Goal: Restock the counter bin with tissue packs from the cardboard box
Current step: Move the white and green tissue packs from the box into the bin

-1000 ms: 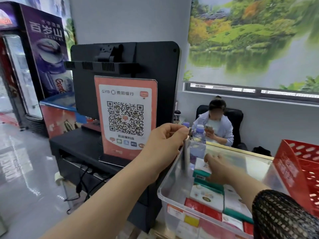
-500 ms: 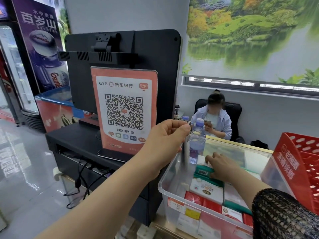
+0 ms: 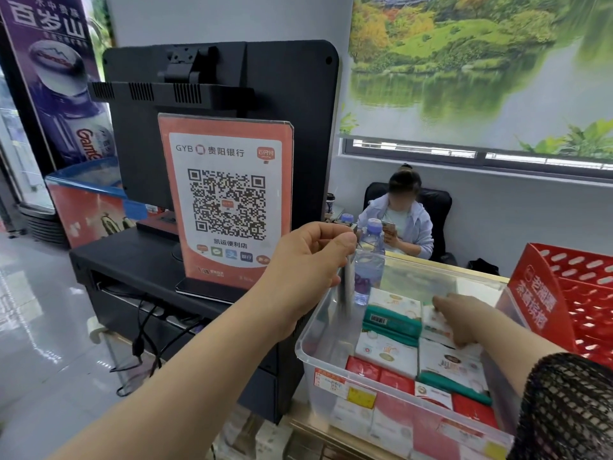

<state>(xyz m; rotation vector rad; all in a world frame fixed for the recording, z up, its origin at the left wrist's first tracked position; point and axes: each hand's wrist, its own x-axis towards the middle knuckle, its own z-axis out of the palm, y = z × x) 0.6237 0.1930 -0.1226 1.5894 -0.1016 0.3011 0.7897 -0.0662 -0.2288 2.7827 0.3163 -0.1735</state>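
The clear plastic counter bin (image 3: 318, 330) sits at the counter's left end. It holds several tissue packs (image 3: 386, 351) in white, green and red, lying in rows. My left hand (image 3: 308, 260) pinches the top corner of the bin's raised clear lid (image 3: 346, 287) and holds it upright. My right hand (image 3: 461, 318) reaches into the rear right of the bin, with fingers and thumb curled over a white and green tissue pack (image 3: 433, 325). A black mesh sleeve covers that forearm. No cardboard box is plainly visible.
A red plastic basket (image 3: 570, 293) stands right of the bin. A water bottle (image 3: 368, 260) is behind the lid. A black monitor (image 3: 282, 127) with an orange QR sign (image 3: 225, 200) stands to the left. A person sits behind the counter. Pale packs (image 3: 252, 436) lie below the counter edge.
My right hand has moved from the green pack at the bin's rear middle across to a pack at the rear right. My left hand keeps holding the lid up.
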